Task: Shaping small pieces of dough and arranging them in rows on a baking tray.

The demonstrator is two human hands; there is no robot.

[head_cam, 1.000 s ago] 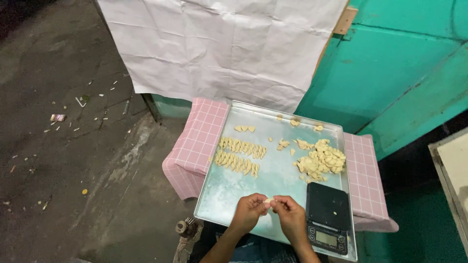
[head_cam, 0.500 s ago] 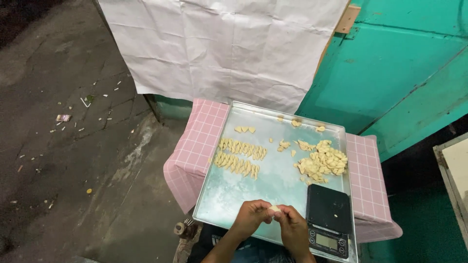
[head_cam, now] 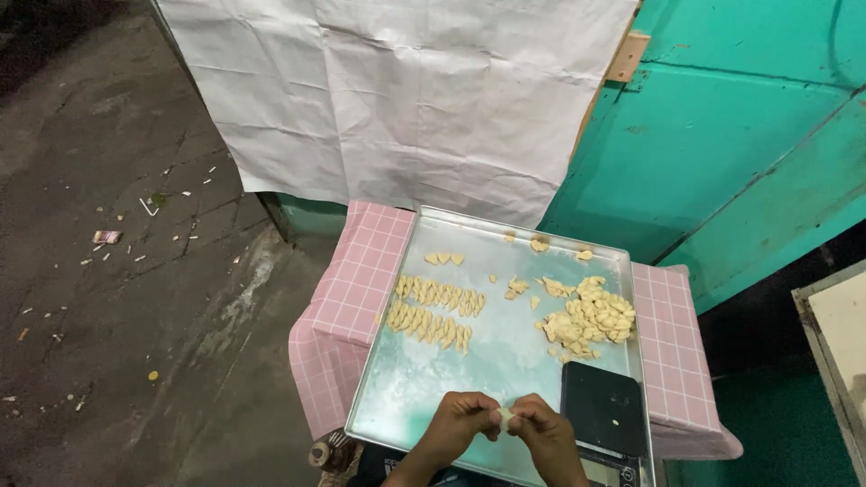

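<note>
My left hand (head_cam: 460,426) and my right hand (head_cam: 541,436) meet over the near end of a metal tray (head_cam: 397,388). Both pinch one small pale dough piece (head_cam: 504,418) between the fingertips. On the tray lie two neat rows of shaped dough pieces (head_cam: 433,309) at the left. A loose heap of small dough bits (head_cam: 591,317) lies at the right. A few more bits (head_cam: 444,259) sit near the far rim.
A black digital scale (head_cam: 603,420) rests on the tray's near right corner. The tray sits on a pink checked cloth (head_cam: 361,280). White sheet (head_cam: 406,90) hangs behind, teal wall (head_cam: 740,135) at right, littered concrete floor (head_cam: 117,271) at left.
The camera has tilted, so the tray and hands sit a little lower and nearer the frame's bottom. My hands stay together on the dough piece, fingers working it.
</note>
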